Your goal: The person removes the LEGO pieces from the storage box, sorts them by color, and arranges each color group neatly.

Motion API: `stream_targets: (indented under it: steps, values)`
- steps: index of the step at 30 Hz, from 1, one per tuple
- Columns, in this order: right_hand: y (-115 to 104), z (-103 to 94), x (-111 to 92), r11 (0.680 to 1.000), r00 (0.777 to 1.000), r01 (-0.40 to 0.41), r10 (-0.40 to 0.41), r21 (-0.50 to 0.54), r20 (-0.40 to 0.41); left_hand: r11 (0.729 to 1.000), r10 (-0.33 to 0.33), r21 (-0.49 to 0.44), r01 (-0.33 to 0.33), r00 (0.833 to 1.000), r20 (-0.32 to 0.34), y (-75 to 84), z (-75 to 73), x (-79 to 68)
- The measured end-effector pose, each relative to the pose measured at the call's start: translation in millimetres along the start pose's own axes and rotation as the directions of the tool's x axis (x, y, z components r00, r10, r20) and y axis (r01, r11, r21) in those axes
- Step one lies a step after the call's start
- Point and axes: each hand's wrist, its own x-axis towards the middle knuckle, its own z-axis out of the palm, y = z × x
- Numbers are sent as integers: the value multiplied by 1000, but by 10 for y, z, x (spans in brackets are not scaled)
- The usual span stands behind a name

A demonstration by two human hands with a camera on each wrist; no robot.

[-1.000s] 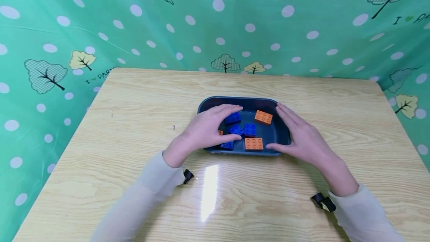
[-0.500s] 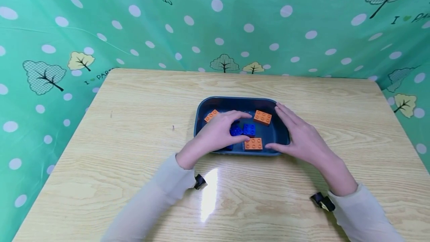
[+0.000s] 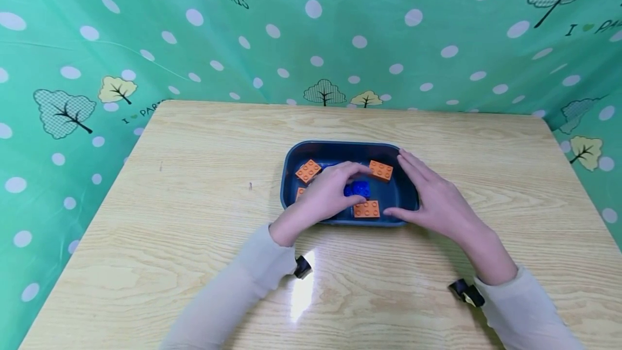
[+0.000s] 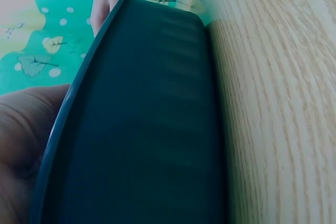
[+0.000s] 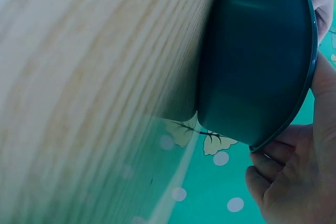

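A dark blue plastic bin (image 3: pixel 393 199) on the table holds several orange and blue toy building bricks. My left hand (image 3: pixel 328 193) reaches in over its near rim, with fingers arched and thumb spread apart around a blue brick (image 3: pixel 360 189); its palm hides other bricks. Just right of the left thumb lies an orange brick (image 3: pixel 366 209). Another orange brick (image 3: pixel 382 170) is beyond the left fingertips. My right hand (image 3: pixel 439 199) holds the bin's right end, fingers outside the far corner and thumb over the near rim. In the right wrist view its fingers (image 5: pixel 268 169) curl at the bin's outer edge.
Two more orange bricks lie at the bin's left end, one orange brick (image 3: pixel 308 171) fully visible and one orange brick (image 3: pixel 301 193) partly covered. The wooden table (image 3: pixel 204 177) surrounds the bin. A green dotted cloth (image 3: pixel 272 47) hangs behind it.
My left hand has moved to the right inside the bin, uncovering orange bricks at the left end. A blue brick now sits closer to the middle one. My right hand stays put.
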Motion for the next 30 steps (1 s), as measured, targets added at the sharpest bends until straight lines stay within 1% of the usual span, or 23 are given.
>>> stream_targets:
  steps: [8, 15, 20, 30]
  values:
    - [3, 5, 0, 1000, 1000, 5, -5, -7, -6, 995, -59, 83, 57, 998, 25, 12, 24, 42]
    - [5, 11, 0, 1000, 1000, 3, -3, -2, -8, 989, -83, 128, 77, 996, 39, -8, 47, 80]
    - [6, 11, -3, 1000, 1000, 2, -2, -3, -8, 986, -88, 142, 82, 995, 41, -17, 56, 92]
    - [-11, 1, -5, 1000, 1000, -5, 5, -3, -2, 987, -70, 149, 65, 997, 29, -22, 66, 94]
